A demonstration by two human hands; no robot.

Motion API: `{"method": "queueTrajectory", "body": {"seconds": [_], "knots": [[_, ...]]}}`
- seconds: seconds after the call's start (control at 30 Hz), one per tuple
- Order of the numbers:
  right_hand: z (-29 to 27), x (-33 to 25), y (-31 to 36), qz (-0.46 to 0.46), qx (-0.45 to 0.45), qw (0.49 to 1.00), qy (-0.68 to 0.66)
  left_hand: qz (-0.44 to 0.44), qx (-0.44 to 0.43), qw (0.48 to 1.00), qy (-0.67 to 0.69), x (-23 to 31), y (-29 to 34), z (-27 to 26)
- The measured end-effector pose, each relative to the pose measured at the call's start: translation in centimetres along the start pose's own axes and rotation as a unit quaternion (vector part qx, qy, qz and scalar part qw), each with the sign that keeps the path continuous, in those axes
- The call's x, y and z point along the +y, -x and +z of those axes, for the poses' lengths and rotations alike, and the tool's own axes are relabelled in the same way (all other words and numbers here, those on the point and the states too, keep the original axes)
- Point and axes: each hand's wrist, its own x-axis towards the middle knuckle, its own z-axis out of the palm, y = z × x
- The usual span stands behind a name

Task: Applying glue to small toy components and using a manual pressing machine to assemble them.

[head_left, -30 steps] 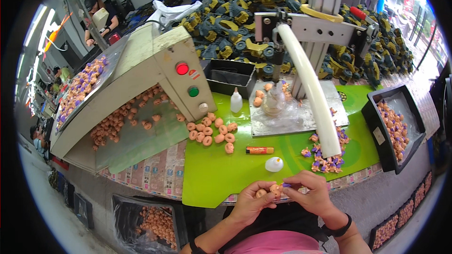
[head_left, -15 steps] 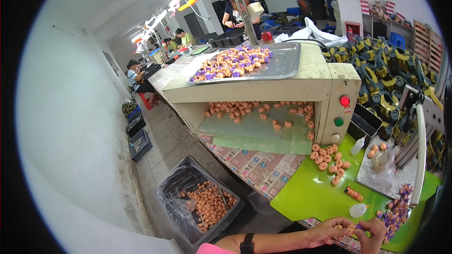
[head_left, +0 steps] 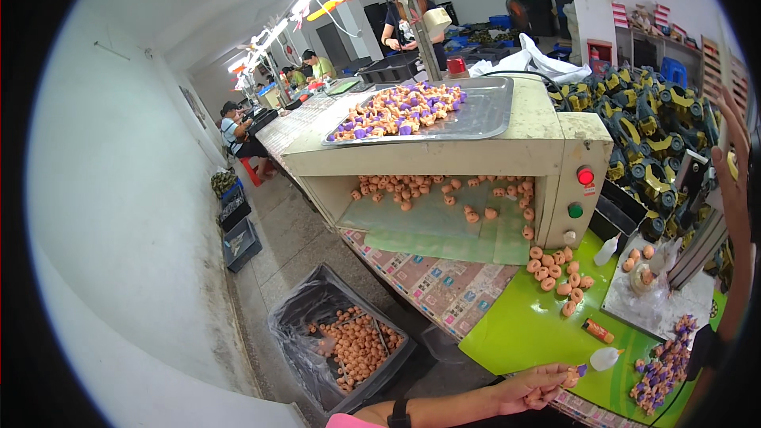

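My left hand (head_left: 535,387) is closed over the near edge of the green mat. Between its fingertips is a small toy figure (head_left: 572,377), peach with a purple part. My right hand (head_left: 734,139) is raised at the far right, beside the metal post of a bench press (head_left: 697,244); its fingers are blurred against the rim, so its grip is unclear. A pile of peach-and-purple figure parts (head_left: 664,372) lies on the mat between my arms. Near my left hand stand a white squeeze bottle (head_left: 604,359) and an orange tube (head_left: 598,330).
Peach doll heads (head_left: 555,273) lie on the green mat (head_left: 499,325) and inside the beige machine (head_left: 444,160). A tray (head_left: 487,115) of figure parts rests on top. A lined bin (head_left: 297,364) of heads is on the floor. Several people work at the back.
My right hand has left the figure and risen to the press at the right edge. My left hand keeps the figure and has shifted slightly left.
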Motion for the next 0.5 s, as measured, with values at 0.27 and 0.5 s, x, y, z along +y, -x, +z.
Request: {"method": "queueTrajectory", "body": {"seconds": [0.27, 0.5], "knots": [[1.3, -2.0, 12.4, 0.169, -0.013, 0.984, 0.048, 0.003, 0.076, 0.997, 0.027, 2.9, 2.1, 0.1], [4.2, -2.6, 20.1, 0.321, -0.338, 0.883, -0.056, 0.011, 0.039, 0.997, 0.067, 5.9, 2.7, -1.5]]}}
